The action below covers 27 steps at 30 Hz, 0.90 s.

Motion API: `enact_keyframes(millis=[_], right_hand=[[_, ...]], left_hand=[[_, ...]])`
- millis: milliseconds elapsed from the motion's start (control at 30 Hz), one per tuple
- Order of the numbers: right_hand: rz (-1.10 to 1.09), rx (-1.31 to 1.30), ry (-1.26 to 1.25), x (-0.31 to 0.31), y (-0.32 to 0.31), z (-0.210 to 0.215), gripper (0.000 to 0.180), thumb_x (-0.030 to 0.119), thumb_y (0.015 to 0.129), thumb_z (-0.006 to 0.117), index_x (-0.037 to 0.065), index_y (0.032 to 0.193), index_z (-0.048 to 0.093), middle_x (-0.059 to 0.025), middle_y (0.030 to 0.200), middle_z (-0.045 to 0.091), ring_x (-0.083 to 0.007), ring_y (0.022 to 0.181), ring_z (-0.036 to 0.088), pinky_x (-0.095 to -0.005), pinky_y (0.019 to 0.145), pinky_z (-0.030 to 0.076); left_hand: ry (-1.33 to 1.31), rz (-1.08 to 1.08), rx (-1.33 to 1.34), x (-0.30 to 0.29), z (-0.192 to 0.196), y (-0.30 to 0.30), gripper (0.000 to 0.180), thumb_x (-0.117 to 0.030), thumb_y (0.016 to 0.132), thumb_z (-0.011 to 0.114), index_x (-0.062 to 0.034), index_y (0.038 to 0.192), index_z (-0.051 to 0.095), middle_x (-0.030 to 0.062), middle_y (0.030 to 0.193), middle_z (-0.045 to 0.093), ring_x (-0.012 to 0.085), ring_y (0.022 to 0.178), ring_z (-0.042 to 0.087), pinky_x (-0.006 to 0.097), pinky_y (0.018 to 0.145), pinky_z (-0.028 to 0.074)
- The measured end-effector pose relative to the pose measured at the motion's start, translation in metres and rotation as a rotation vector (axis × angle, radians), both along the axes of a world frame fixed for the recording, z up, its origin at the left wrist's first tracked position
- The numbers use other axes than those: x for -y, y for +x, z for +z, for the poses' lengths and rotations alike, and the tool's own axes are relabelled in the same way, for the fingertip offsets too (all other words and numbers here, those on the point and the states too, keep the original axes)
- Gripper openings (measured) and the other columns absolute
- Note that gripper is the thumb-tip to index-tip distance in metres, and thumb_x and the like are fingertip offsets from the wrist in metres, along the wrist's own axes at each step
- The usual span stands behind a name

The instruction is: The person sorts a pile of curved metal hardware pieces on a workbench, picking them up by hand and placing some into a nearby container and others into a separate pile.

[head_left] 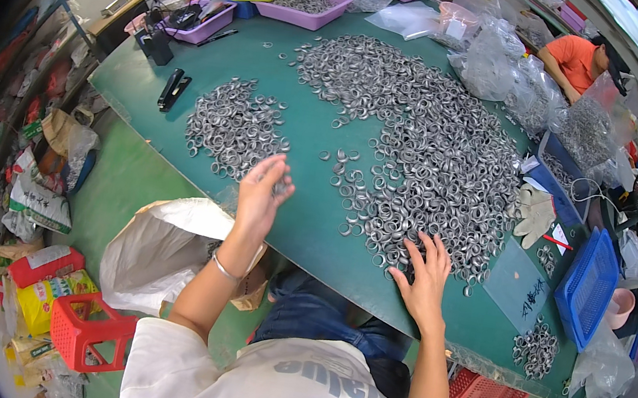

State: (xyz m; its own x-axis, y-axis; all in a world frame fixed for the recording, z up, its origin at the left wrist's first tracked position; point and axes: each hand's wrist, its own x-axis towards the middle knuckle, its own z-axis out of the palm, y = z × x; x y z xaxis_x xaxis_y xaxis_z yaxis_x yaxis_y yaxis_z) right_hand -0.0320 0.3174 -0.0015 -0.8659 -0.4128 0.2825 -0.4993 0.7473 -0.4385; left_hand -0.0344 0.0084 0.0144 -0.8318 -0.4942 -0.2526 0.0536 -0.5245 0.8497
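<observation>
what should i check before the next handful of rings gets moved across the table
1. Left hand raised near the small ring pile: ok; whether its fingers hold rings, cannot tell.
2. Right hand flat on the near edge of the large ring pile, fingers spread: ok.
3. Bare green table strip between the two piles: ok, only a few stray rings there.
4. Rings close to the near table edge by the right hand: not ok, some lie near the rim.
5. White bag open below the table edge, under the left hand: ok.
6. Black stapler clear of the small pile: ok.
</observation>
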Motion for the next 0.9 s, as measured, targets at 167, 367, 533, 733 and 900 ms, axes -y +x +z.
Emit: enact_keyframes(millis=[167, 367, 533, 733, 900], right_hand=[[-0.001, -0.016, -0.03, -0.003, -0.001, -0.002, 0.051, 0.023, 0.068, 0.075, 0.01, 0.114, 0.058, -0.0102, 0.129, 0.043, -0.0349, 0.125, 0.032, -0.0475, 0.103, 0.023], [0.01, -0.039, -0.057, -0.002, 0.0, -0.004, 0.051, 0.023, 0.067, 0.075, 0.01, 0.113, 0.059, -0.0099, 0.128, 0.044, -0.0347, 0.124, 0.033, -0.0468, 0.102, 0.024], [0.005, -0.032, -0.07, -0.002, 0.001, -0.003, 0.05, 0.023, 0.066, 0.076, 0.01, 0.112, 0.06, -0.0093, 0.128, 0.045, -0.0344, 0.123, 0.034, -0.0466, 0.102, 0.025], [-0.003, -0.062, -0.063, -0.004, 0.001, -0.001, 0.042, 0.02, 0.069, 0.074, 0.008, 0.107, 0.061, -0.0098, 0.126, 0.048, -0.0332, 0.122, 0.037, -0.0474, 0.101, 0.026], [-0.041, -0.206, -0.034, -0.007, 0.004, -0.005, 0.024, 0.014, 0.074, 0.069, 0.004, 0.094, 0.062, -0.0089, 0.112, 0.057, -0.0293, 0.112, 0.048, -0.0503, 0.098, 0.029]], left_hand=[[-0.145, 0.115, -0.07, 0.056, -0.001, -0.036, 0.025, -0.011, 0.089, 0.058, -0.0024, 0.112, 0.056, 0.003, 0.087, 0.059, 0.0093, 0.074, 0.056, 0.021, 0.059, 0.049], [-1.266, 0.39, -0.078, 0.133, -0.002, -0.072, 0.014, -0.006, 0.084, 0.06, -0.0037, 0.098, 0.063, 0.0076, 0.086, 0.059, 0.0176, 0.075, 0.057, 0.029, 0.063, 0.047], [-1.687, 0.349, -0.12, 0.162, -0.026, -0.086, 0.014, -0.002, 0.079, 0.06, -0.0029, 0.092, 0.063, 0.0144, 0.091, 0.059, 0.0329, 0.09, 0.053, 0.038, 0.082, 0.042], [-1.817, 0.187, 0.04, 0.164, -0.033, -0.089, 0.016, -0.013, 0.082, 0.06, -0.0049, 0.095, 0.065, 0.0119, 0.098, 0.059, 0.0302, 0.097, 0.054, 0.042, 0.087, 0.04], [-1.86, 0.135, 0.211, 0.152, -0.033, -0.083, 0.026, -0.028, 0.088, 0.055, -0.0091, 0.103, 0.065, 0.0098, 0.117, 0.053, 0.0281, 0.115, 0.046, 0.063, 0.097, 0.026]])
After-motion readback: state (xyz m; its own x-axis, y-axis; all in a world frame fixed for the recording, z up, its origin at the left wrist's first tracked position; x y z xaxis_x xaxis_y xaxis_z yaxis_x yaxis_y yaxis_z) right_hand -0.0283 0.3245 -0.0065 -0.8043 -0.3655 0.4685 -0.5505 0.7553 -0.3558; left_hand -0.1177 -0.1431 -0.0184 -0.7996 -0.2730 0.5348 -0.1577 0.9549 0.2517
